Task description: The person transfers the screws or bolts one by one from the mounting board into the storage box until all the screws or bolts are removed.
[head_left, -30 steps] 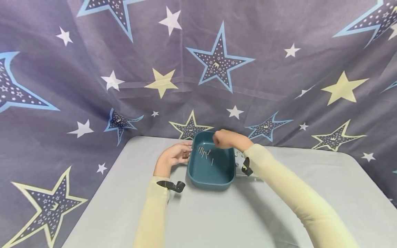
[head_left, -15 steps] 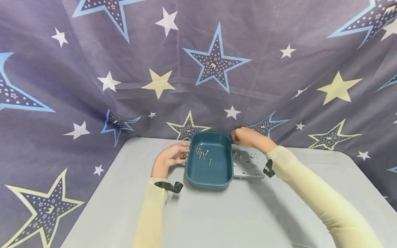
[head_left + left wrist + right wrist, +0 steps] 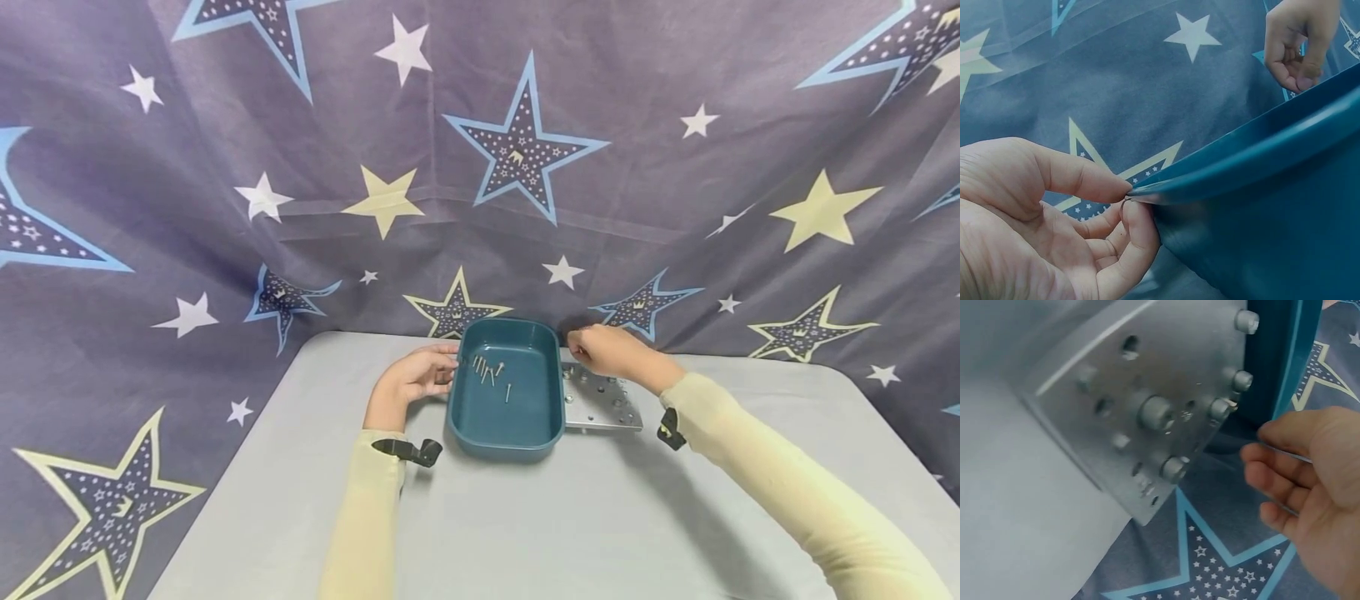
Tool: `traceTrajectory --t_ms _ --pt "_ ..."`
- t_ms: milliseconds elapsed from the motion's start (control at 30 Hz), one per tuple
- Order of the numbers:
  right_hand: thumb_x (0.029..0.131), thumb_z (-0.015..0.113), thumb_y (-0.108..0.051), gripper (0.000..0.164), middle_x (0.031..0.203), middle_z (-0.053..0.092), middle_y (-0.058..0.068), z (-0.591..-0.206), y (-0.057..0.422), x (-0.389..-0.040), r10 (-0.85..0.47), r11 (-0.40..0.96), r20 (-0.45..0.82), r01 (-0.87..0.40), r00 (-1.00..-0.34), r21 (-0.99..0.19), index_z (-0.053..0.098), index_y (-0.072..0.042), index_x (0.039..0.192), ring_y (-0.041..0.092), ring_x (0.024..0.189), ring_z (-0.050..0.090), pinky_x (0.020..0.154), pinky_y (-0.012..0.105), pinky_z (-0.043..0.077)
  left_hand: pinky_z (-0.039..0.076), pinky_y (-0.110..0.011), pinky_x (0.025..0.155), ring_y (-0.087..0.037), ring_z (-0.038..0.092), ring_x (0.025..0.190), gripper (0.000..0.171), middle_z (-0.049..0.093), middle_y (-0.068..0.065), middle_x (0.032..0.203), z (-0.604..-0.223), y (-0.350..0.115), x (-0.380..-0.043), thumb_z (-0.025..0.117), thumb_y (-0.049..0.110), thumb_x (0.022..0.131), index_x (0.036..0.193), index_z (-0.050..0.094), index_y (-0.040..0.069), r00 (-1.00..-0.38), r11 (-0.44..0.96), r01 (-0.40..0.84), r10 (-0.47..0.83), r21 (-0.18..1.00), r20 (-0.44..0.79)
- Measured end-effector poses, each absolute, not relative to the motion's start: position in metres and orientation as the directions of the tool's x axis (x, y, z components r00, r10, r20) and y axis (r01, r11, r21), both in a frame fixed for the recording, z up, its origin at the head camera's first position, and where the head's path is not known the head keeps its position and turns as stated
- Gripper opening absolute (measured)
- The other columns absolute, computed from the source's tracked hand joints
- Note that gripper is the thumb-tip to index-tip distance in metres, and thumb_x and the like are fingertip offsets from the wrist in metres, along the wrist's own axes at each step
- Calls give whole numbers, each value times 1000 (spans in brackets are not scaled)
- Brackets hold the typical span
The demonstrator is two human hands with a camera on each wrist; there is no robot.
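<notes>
A teal plastic tray point(image 3: 525, 427) stands near the back of the table, with several thin screws point(image 3: 483, 369) lying loose inside. My left hand point(image 3: 416, 375) is at its left side; in the left wrist view the thumb and curled fingers pinch the rim point(image 3: 1229, 187). Against the tray's right side lies a metal plate point(image 3: 600, 412) with holes and several bolt heads point(image 3: 1157, 414) standing up from it. My right hand point(image 3: 609, 348) hovers by the plate's far edge, fingers loosely bent. Nothing shows between those fingers in the right wrist view point(image 3: 1310, 481).
A pale grey cloth covers the table point(image 3: 480, 533). Right behind the tray and plate hangs a dark curtain point(image 3: 480, 250) printed with stars. Each sleeve carries a black wrist strap with a camera, such as the left wrist strap point(image 3: 408, 451).
My right hand has moved from above the tray rightward to the metal plate, uncovering much of the plate. The left hand has stayed at the tray's left rim. The screws lie as before.
</notes>
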State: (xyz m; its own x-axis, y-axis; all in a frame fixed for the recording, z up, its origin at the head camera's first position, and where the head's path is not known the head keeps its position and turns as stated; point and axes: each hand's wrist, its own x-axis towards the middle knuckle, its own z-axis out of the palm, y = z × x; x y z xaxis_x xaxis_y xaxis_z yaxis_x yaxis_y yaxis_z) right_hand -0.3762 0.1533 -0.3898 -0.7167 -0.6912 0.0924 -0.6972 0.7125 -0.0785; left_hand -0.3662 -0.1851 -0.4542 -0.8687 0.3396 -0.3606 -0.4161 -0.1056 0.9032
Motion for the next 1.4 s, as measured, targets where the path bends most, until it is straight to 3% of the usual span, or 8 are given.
traceTrajectory --t_ms 167,300,567,733,933,1400 --pt "89 70 -3 16 75 58 2 -399 158 -374 -773 626 215 -772 -597 106 59 -11 81 21 70 56 65 36 50 51 -23 68 -8 57 73 46 61 4 82 -455 -185 -366 47 -2 99 145 38 -3 -870 -110 -417 336 902 -361" --pt "88 73 -10 11 82 62 6 -406 162 -373 -820 571 233 -769 -522 286 62 -8 90 28 81 60 74 43 53 51 -23 69 -8 57 73 47 61 3 83 -456 -184 -367 47 -2 99 145 38 -3 -871 -107 -417 332 903 -363" --pt "93 70 -20 17 89 65 8 -416 166 -374 -845 521 127 -751 -519 406 61 -6 101 29 87 59 79 44 52 51 -23 69 -8 58 73 51 61 3 84 -455 -186 -367 48 -2 99 149 35 -3 -872 -110 -423 321 899 -370" --pt "98 66 -27 20 90 67 7 -422 166 -376 -873 465 113 -742 -475 483 60 -8 101 27 88 60 79 41 50 51 -23 69 -8 58 72 51 61 3 83 -456 -186 -367 48 -2 99 148 35 -2 -867 -104 -427 327 898 -375" --pt "99 63 -28 21 94 68 7 -424 163 -378 -879 439 78 -733 -471 519 60 -8 103 26 91 60 81 40 50 51 -24 69 -8 58 71 52 60 3 84 -454 -186 -368 47 -2 100 149 34 -2 -867 -106 -431 323 896 -379" --pt "94 66 -20 20 95 68 9 -425 160 -375 -876 451 73 -758 -476 472 60 -4 104 27 89 58 80 41 49 50 -24 69 -7 57 70 49 60 3 82 -455 -188 -366 48 -1 99 146 36 -2 -872 -104 -421 319 901 -371"
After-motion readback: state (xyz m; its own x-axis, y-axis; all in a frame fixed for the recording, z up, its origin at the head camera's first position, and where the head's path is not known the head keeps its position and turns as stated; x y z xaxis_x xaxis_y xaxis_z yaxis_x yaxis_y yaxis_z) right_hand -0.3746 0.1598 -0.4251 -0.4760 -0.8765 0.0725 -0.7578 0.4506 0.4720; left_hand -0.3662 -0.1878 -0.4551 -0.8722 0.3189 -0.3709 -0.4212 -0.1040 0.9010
